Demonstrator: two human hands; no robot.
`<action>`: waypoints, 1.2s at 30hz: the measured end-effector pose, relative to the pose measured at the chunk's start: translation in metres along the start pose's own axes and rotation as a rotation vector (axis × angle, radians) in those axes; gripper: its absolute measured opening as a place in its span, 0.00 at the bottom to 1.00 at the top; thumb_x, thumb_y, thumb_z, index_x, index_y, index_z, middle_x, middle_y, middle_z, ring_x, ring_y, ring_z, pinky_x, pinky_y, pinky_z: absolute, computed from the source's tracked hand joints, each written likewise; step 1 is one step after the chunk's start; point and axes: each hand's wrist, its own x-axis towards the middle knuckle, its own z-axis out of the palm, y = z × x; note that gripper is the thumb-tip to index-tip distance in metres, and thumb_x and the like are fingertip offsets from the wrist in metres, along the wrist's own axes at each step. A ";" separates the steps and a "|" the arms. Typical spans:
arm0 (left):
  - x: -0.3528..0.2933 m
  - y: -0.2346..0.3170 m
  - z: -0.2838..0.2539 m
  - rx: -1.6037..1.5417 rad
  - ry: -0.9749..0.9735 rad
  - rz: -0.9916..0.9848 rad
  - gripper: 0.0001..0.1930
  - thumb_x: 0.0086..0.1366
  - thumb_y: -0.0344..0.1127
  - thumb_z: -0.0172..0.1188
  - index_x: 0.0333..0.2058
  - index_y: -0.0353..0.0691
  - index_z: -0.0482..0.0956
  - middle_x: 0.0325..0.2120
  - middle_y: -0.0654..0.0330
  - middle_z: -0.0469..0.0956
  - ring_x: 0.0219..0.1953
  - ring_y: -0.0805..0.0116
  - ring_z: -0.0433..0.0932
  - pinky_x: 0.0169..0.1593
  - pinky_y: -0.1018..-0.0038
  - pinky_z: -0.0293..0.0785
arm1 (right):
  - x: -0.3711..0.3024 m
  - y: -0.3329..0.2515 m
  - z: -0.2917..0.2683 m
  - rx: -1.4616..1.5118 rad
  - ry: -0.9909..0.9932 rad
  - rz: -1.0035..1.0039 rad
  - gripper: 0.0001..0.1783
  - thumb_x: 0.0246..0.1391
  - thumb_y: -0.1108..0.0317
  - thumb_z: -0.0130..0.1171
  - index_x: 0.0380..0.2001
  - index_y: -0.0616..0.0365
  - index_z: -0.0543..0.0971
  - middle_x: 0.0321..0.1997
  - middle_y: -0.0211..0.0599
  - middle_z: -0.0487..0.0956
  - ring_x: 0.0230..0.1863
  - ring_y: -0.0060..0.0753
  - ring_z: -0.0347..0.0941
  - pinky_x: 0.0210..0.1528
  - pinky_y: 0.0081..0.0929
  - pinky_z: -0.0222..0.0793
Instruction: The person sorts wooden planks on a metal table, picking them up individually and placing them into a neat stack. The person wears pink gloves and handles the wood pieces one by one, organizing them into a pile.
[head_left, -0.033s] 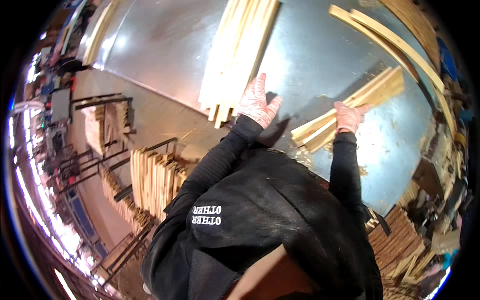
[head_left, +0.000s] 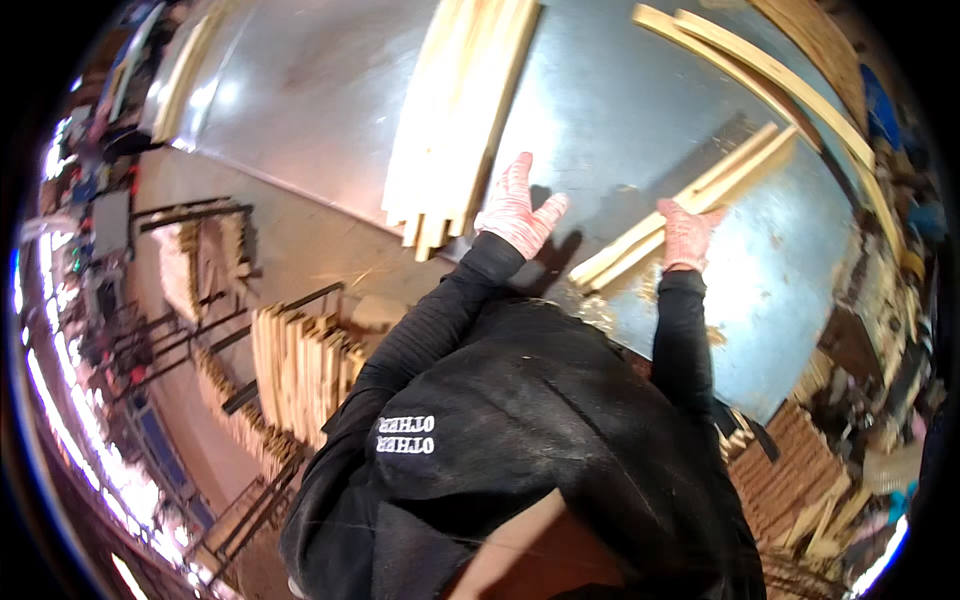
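Note:
My left hand (head_left: 520, 212), in a pinkish knit glove, is open with thumb and fingers spread. It is beside the near right end of a bundle of long pale wooden strips (head_left: 455, 120); whether it touches them is hard to tell. Farther right, my right hand (head_left: 686, 238), gloved alike, is closed at the near side of a few shorter wooden strips (head_left: 720, 180) lying slantwise. Its thumb is at their edge, and the other fingertips are partly hidden. Both lots lie on a shiny metal tabletop (head_left: 590, 110).
Two long curved strips (head_left: 770, 80) lie at the far right. Another strip (head_left: 185, 75) is at the far left. Stacked wooden pieces (head_left: 300, 365) stand on a metal rack below the table's left edge. A brown stack (head_left: 785, 475) is at the lower right. Sawdust dots the tabletop.
The shorter strips by my right hand have turned, so less of their broad faces shows. My left hand stays spread beside the bundle. The whole view has shifted slightly.

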 end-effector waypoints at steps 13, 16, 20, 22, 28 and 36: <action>0.022 -0.025 0.013 0.124 -0.099 -0.149 0.25 0.65 0.46 0.59 0.48 0.28 0.71 0.36 0.41 0.79 0.36 0.51 0.79 0.41 0.59 0.74 | 0.017 -0.005 0.046 0.826 -0.908 0.338 0.30 0.51 0.64 0.65 0.55 0.66 0.70 0.46 0.46 0.79 0.49 0.42 0.77 0.51 0.35 0.75; 0.023 -0.043 -0.004 0.208 -0.159 -0.276 0.29 0.64 0.56 0.57 0.48 0.31 0.71 0.33 0.41 0.79 0.38 0.49 0.80 0.41 0.58 0.74 | 0.001 -0.013 0.092 0.275 -0.779 -0.098 0.33 0.53 0.57 0.64 0.57 0.65 0.68 0.50 0.47 0.78 0.54 0.42 0.75 0.55 0.33 0.69; 0.009 -0.025 0.008 0.347 -0.138 -0.116 0.48 0.61 0.56 0.61 0.67 0.33 0.48 0.51 0.38 0.74 0.48 0.45 0.77 0.51 0.59 0.73 | -0.018 -0.014 0.154 -0.454 -0.518 -0.111 0.38 0.59 0.46 0.56 0.63 0.61 0.63 0.53 0.51 0.76 0.56 0.49 0.71 0.58 0.35 0.65; 0.013 -0.030 0.006 0.332 -0.139 -0.191 0.47 0.62 0.52 0.59 0.68 0.33 0.43 0.49 0.38 0.74 0.45 0.43 0.78 0.47 0.59 0.74 | -0.003 0.004 0.158 0.159 -0.834 -0.024 0.34 0.60 0.47 0.55 0.57 0.64 0.69 0.51 0.50 0.76 0.54 0.48 0.72 0.57 0.42 0.66; 0.010 -0.052 -0.022 0.754 0.288 0.125 0.35 0.51 0.38 0.63 0.59 0.40 0.66 0.47 0.44 0.74 0.35 0.51 0.78 0.37 0.55 0.76 | 0.028 -0.024 0.125 0.899 -1.095 0.561 0.23 0.60 0.61 0.59 0.48 0.72 0.71 0.39 0.47 0.79 0.35 0.47 0.78 0.41 0.41 0.79; 0.109 0.066 -0.055 0.618 0.445 0.980 0.46 0.44 0.44 0.70 0.64 0.47 0.61 0.64 0.40 0.54 0.68 0.44 0.52 0.64 0.38 0.49 | 0.071 -0.148 0.032 -0.601 -1.382 -0.593 0.30 0.58 0.50 0.55 0.60 0.51 0.68 0.32 0.37 0.80 0.34 0.40 0.77 0.43 0.35 0.73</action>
